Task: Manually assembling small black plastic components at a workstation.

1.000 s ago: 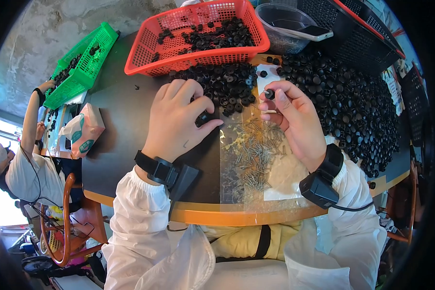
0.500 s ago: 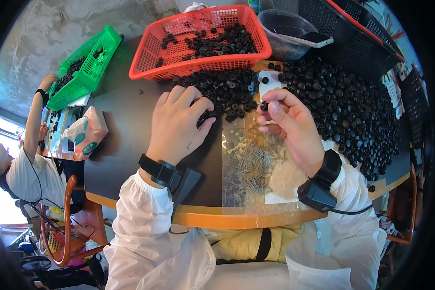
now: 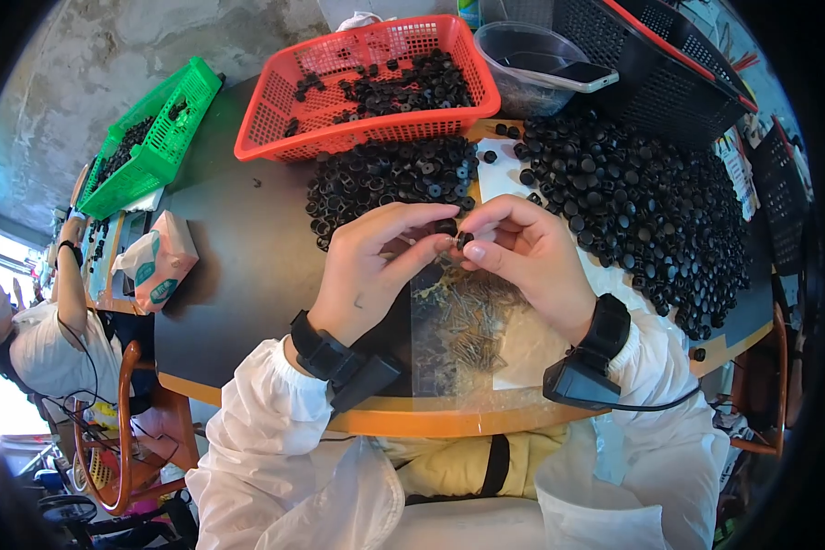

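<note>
Above the near middle of the table, my left hand (image 3: 362,275) and my right hand (image 3: 545,270) meet fingertip to fingertip. Between the left thumb and forefinger sits a black round part (image 3: 445,226), partly hidden by the fingers. A small black knob (image 3: 465,241) is pinched in my right fingertips, close against the left thumb. Whether the two parts touch, I cannot tell. Below the hands lies a heap of loose metal screws (image 3: 472,325) on clear plastic. Just beyond them is a pile of black round parts with center holes (image 3: 385,179).
A red basket (image 3: 367,139) of black parts stands at the back. Many black caps (image 3: 651,211) heap up on the right, near a clear tub (image 3: 532,87) with a phone on it. A tissue pack (image 3: 167,261) sits left; another person works by a green basket (image 3: 160,156).
My left hand has left the pile of black parts with one in its fingers and moved right. My right hand has come in and down with its knob; both now meet.
</note>
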`<state>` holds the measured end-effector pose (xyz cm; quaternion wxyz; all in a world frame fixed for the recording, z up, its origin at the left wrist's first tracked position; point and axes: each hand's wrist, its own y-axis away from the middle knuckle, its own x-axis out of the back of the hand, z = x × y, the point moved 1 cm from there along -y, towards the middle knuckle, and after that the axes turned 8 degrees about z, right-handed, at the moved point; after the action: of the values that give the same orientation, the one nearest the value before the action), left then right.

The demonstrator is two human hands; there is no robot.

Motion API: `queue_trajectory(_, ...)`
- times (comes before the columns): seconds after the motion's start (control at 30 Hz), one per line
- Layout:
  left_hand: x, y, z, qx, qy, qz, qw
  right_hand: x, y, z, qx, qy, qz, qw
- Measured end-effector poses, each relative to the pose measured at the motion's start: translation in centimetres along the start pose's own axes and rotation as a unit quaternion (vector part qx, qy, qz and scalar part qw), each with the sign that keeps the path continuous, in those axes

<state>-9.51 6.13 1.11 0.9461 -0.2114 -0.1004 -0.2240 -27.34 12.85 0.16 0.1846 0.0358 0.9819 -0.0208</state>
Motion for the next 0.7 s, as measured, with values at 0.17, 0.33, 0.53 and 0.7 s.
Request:
queue_trajectory(0.17,0.6,0.3,0.0,0.057,0.06,0.013,0.996,0.0,0.1,-0.1,0.053,0.058,0.018,0.997)
queue_trajectory(0.33,0.3,0.4,-0.4,0.043,0.087,0.012,0.995,-0.4,0.7,-0.9,0.083,0.136,0.044,0.986)
queue_trajectory(0.53,0.3,0.5,-0.1,0.036,0.075,0.012,0.996,-0.5,0.6,-1.1,0.128,0.209,0.044,0.969)
queue_trajectory(0.7,0.2,0.5,-0.1,0.023,0.078,0.009,0.997,-0.7,0.8,-1.1,0.136,0.218,0.043,0.965)
